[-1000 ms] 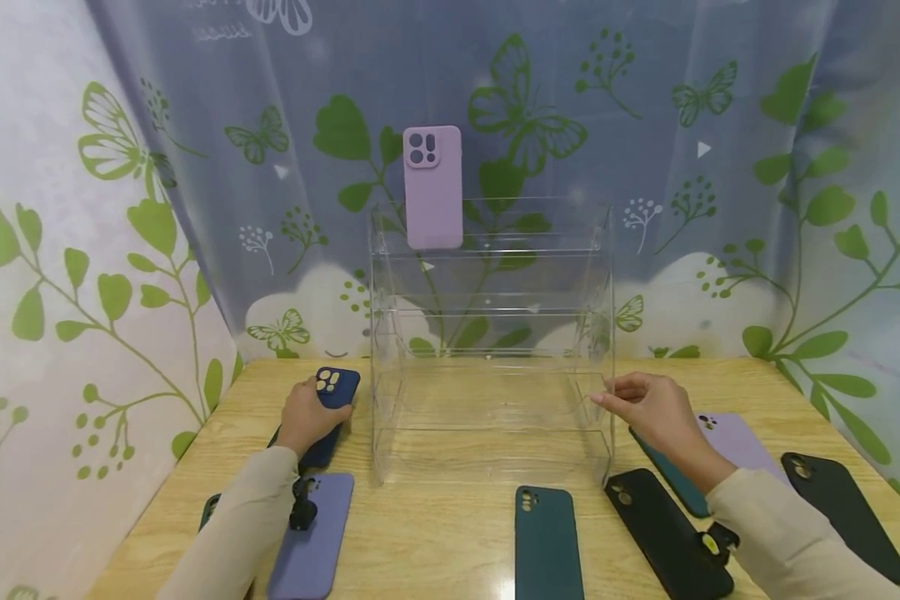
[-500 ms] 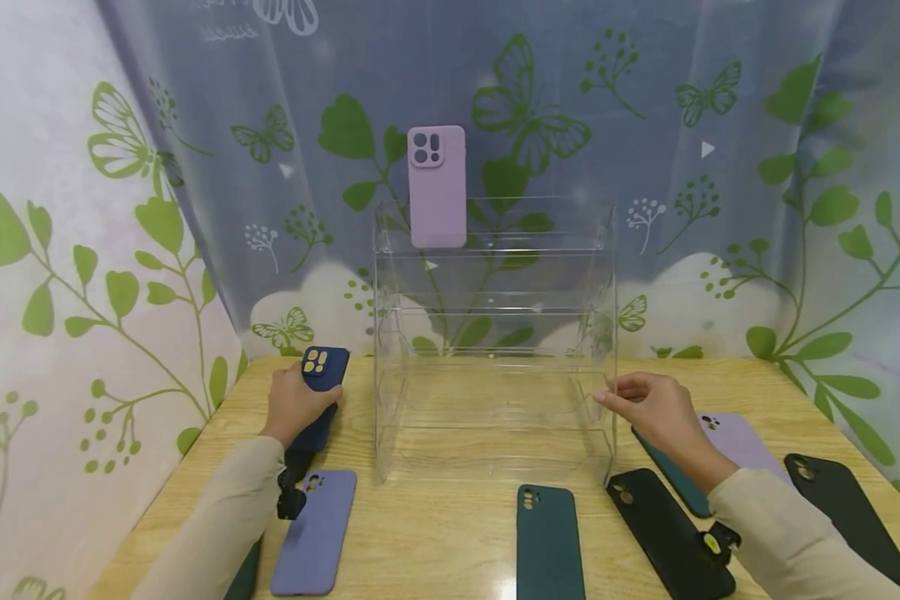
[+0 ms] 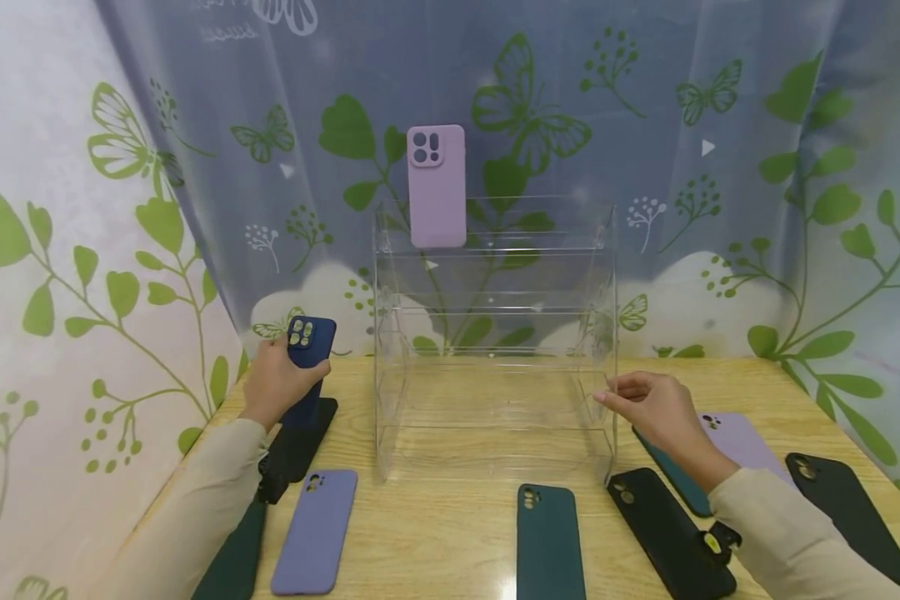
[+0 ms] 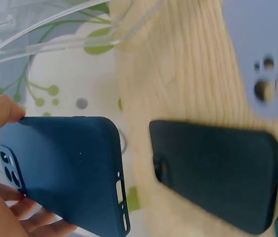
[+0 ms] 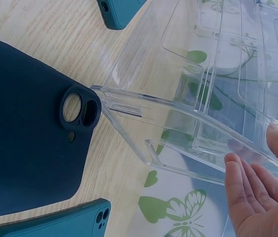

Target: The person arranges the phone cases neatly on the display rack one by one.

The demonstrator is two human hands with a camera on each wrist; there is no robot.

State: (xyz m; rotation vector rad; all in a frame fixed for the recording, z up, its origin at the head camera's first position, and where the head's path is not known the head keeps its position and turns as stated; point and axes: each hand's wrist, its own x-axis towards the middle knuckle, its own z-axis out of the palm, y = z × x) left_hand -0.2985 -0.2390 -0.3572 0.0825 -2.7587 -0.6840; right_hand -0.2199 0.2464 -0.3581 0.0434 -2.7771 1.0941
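Observation:
In the head view my left hand (image 3: 279, 379) holds a navy blue phone case (image 3: 311, 342) upright, thumb on one long edge and fingers round the other. The left wrist view shows that case (image 4: 75, 165) with its camera cutouts towards the palm. It is raised above a black phone case (image 3: 305, 442) lying on the table. My right hand (image 3: 656, 408) pinches the right side panel of a clear acrylic tiered rack (image 3: 495, 429), thumb and fingers on either side of its edge (image 5: 193, 111). A pink-lilac phone case (image 3: 438, 196) stands on the rack's top tier, at the left.
On the wooden table (image 3: 427, 533), a lavender case (image 3: 315, 533) and a dark green case (image 3: 234, 554) lie at the left. A teal case (image 3: 549, 542) lies in front. To the right are a black case (image 3: 667, 529), a lilac case (image 3: 742, 446) and others. A patterned curtain hangs behind.
My left hand has lifted the navy phone case off the table and moved it up and slightly left, uncovering the black case beneath. My right hand has stayed at the rack's side.

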